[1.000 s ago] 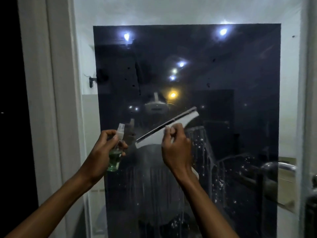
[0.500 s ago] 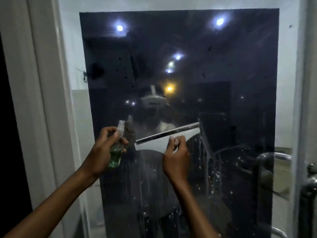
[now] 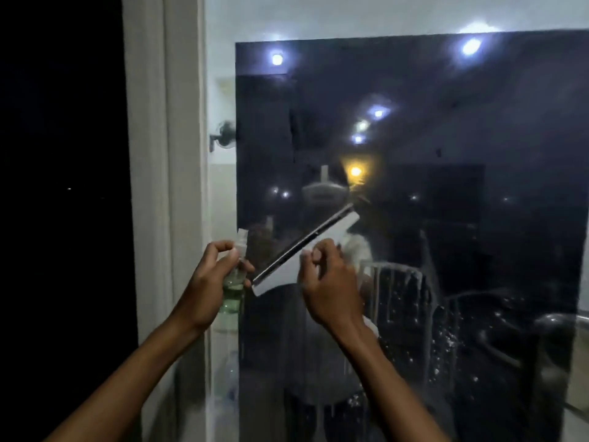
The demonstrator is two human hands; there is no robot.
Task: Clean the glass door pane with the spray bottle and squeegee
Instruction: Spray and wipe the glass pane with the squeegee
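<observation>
The right hand (image 3: 331,288) grasps the squeegee (image 3: 306,253), tilted on the pane (image 3: 446,218); the left hand (image 3: 207,282) grasps the bottle (image 3: 234,291). A tilted blade may leave streaks among the drips.

Glass door pane (image 3: 446,218): dark, upright, reflecting ceiling lights. White door frame (image 3: 165,186) along its left edge. Against the glass, my squeegee (image 3: 302,253), blade tilted, low end left, high end right. Right of the squeegee, streaks and droplets (image 3: 411,301) on the surface, running downward. Door handle (image 3: 497,342) at the lower right of the pane, dim.
</observation>
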